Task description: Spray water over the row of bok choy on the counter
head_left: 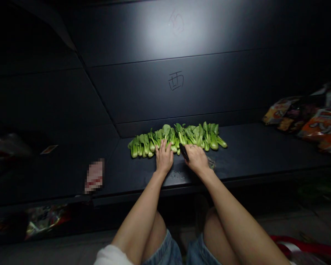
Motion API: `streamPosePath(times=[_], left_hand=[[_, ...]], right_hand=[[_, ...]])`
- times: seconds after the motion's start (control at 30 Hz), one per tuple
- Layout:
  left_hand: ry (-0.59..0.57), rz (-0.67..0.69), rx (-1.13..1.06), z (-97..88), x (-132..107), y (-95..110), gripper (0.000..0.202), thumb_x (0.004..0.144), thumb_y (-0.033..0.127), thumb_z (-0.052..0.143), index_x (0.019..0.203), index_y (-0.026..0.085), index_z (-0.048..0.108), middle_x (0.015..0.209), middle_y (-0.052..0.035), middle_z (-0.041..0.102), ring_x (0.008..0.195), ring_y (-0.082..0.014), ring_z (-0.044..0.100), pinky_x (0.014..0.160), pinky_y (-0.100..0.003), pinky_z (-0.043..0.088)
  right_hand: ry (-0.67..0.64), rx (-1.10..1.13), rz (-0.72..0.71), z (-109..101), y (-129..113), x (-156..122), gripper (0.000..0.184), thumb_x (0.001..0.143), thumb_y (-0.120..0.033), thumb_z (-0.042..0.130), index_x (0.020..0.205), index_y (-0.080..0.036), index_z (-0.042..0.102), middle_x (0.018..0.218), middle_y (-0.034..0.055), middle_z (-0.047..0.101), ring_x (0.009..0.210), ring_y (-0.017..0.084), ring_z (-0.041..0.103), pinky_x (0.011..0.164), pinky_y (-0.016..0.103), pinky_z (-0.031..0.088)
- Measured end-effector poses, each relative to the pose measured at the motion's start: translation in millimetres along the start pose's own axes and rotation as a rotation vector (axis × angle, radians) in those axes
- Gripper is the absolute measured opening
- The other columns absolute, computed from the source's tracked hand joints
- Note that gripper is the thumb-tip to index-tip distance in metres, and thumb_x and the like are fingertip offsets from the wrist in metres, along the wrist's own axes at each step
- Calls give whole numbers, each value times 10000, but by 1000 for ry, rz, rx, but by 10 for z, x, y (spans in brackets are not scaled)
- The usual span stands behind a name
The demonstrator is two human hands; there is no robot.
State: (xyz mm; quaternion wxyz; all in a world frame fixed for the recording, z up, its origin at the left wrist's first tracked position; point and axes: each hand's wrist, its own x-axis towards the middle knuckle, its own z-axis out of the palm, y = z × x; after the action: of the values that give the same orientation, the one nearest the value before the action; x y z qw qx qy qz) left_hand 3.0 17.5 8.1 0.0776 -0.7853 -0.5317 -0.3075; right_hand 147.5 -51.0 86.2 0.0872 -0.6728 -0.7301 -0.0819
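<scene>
A row of green bok choy (146, 142) lies along the dark shelf, stems facing me and leaves toward the back panel. My left hand (164, 158) rests flat on the front stems near the middle, fingers stretched out. Close to its right, my right hand (197, 159) is closed around a black narrow object (183, 152); its kind cannot be made out. The knuckles of that hand are right by the stems. Beside its wrist lies a small crumpled, clear-looking thing (212, 163), partly hidden.
Snack bags (324, 127) are piled on the shelf's right. A blurred-out pinkish item (95, 176) and a small card (49, 149) lie left. Water drops dot the shelf (237, 162) near its front edge. Shiny packaging (45, 219) sits below left; something red (306, 244) is low right.
</scene>
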Motion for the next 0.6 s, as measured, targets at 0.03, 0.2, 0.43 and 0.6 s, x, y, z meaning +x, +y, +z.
streamPosePath(times=[0.03, 0.2, 0.43, 0.6], left_hand=[[3, -7, 2, 2, -4, -10, 436, 941, 218, 387, 1360, 177, 502, 1538, -131, 395, 1471, -247, 266, 1192, -549, 206], [15, -37, 7, -1, -20, -50, 438, 943, 230, 386, 1364, 195, 501, 1536, -121, 401, 1471, -247, 266, 1187, -559, 206], [16, -56, 14, -40, -37, -99, 434, 945, 240, 394, 1361, 185, 505, 1533, -123, 405, 1471, -252, 264, 1196, -553, 187], [8, -70, 15, -75, -55, -139, 445, 942, 241, 407, 1373, 177, 496, 1535, -130, 399, 1472, -259, 262, 1197, -554, 189]], right_hand=[[-4, -10, -6, 0, -24, 5, 287, 855, -157, 544, 1139, -120, 563, 1124, 140, 645, 1052, 265, 566, 839, 331, 367], [14, -26, -43, 32, -80, 31, 271, 826, -143, 584, 1096, -137, 570, 1102, 134, 657, 1035, 250, 574, 827, 317, 366], [43, 18, -65, 54, -159, 40, 247, 831, -153, 572, 1077, -129, 580, 1065, 132, 672, 1022, 257, 573, 850, 321, 365], [62, 1, -100, 85, -237, 61, 265, 837, -181, 579, 1094, -118, 577, 1094, 144, 652, 1023, 271, 573, 845, 334, 369]])
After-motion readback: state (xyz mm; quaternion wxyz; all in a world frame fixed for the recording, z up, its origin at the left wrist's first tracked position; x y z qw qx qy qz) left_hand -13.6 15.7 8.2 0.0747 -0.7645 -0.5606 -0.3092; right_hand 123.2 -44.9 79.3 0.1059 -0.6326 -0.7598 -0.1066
